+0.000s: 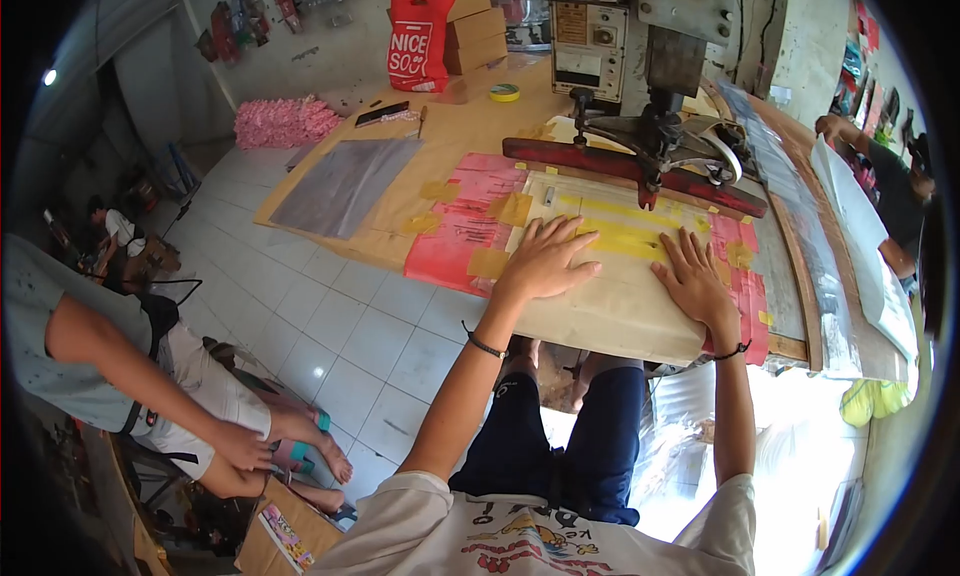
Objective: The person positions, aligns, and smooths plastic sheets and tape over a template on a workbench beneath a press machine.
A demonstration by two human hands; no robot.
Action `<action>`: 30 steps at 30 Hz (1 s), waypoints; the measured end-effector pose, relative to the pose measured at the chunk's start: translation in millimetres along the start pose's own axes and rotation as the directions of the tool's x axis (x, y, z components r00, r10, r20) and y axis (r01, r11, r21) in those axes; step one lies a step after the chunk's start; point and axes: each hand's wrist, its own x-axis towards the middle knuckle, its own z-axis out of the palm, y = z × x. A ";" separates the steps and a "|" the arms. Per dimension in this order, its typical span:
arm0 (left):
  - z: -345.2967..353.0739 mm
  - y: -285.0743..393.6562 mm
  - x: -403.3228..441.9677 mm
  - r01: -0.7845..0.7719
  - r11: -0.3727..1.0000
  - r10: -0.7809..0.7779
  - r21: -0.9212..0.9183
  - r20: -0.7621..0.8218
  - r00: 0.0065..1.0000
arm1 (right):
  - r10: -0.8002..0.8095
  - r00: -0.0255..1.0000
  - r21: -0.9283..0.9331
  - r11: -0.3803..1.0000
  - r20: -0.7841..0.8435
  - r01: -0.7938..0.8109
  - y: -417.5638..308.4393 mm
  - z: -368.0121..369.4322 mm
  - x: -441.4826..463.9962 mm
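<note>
My left hand (548, 260) lies flat with fingers spread on a cream sheet (610, 316) at the front of the worktable. On the same sheet, further right, my right hand (697, 280) also rests palm down, fingers apart. Yellow strips (625, 216) cross the sheet just beyond my fingertips. Red sheeting (455, 238) with pieces of brown tape (514, 210) shows at both sides of it. Above the sheet's far edge is the long dark red bar (630, 176) of a press machine (665, 111). Whether the bar touches anything below is unclear.
On the table are a grey plastic sheet (345, 186), a phone (383, 114), a yellow tape roll (504, 93) and a red bag (417, 44). Clear film (790, 216) runs along the right. A person (150, 376) sits at left; another person (890, 176) handles sheeting at right.
</note>
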 end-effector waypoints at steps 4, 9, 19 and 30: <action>4.3 -1.9 0.5 -0.025 0.999 0.023 -0.029 -0.062 0.998 | 0.028 0.999 0.009 1.000 0.041 -0.028 -8.8 -7.3 2.6; 4.5 -0.5 1.1 -0.026 0.998 0.021 -0.053 -0.097 0.995 | 0.034 0.998 0.034 0.999 0.047 -0.036 -13.9 2.1 8.2; -4.7 -6.1 2.0 -0.079 0.927 0.002 -0.368 -0.205 0.979 | -0.224 0.972 0.044 0.973 -0.075 0.228 -63.4 21.8 -19.2; -4.1 2.5 -4.7 -0.050 0.998 0.044 -0.043 -0.138 0.990 | -0.101 0.995 0.162 0.982 0.004 0.099 -21.9 -50.1 -53.3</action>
